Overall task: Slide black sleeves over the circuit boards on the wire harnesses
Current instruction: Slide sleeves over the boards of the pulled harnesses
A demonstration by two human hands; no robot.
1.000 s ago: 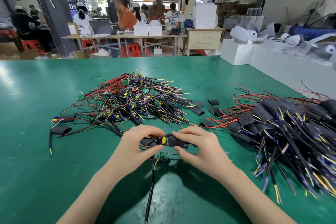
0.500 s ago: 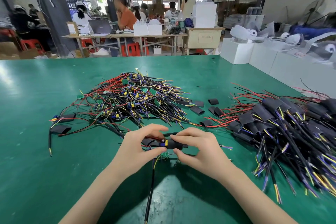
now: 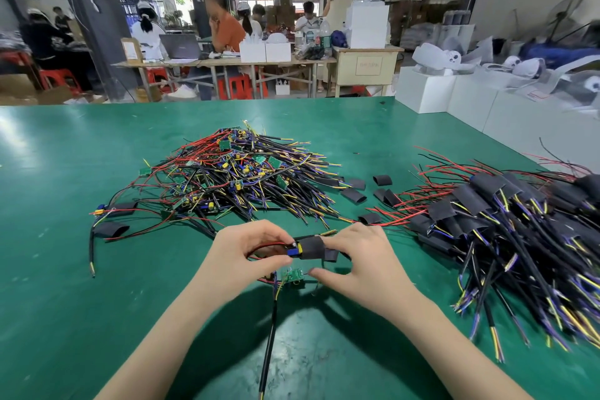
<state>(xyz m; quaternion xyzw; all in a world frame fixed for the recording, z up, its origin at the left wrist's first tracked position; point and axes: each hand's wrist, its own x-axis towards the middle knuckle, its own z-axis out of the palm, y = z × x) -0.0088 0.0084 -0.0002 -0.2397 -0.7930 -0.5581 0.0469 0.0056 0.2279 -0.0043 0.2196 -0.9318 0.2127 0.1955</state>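
Head view, and both hands are up over the green surface (image 3: 65,286). The left hand (image 3: 242,255) pinches the bare end of a board (image 3: 293,252), blue and yellow parts showing at its fingertips, a red wire looping back under the palm. The right hand (image 3: 360,261) pinches a black sleeve (image 3: 313,247) between forefinger and thumb. The sleeve sits over most of that board, just above the surface, front and centre.

Count time. Two hands, one sleeve in play, one more green board (image 3: 293,275) lying flat directly below it, its black cable (image 3: 269,338) running toward the camera. Two big piles: the unsleeved pile (image 3: 240,175) behind the hands, the sleeved pile (image 3: 506,230) off to the right; the harnesses in each are too tangled to count. Loose sleeves (image 3: 352,195) between the piles: about seven that I can make out. Two more sleeves (image 3: 112,229) lie at the left, by stray harnesses. Several people sit or stand at the far tables (image 3: 207,63).

Against half a second ago: the sleeve has ridden further left over the board, so less of the yellow and blue end shows now. The hands hold the same spot, the right forefinger now lying over the sleeve's top. The piles and loose sleeves have not shifted.
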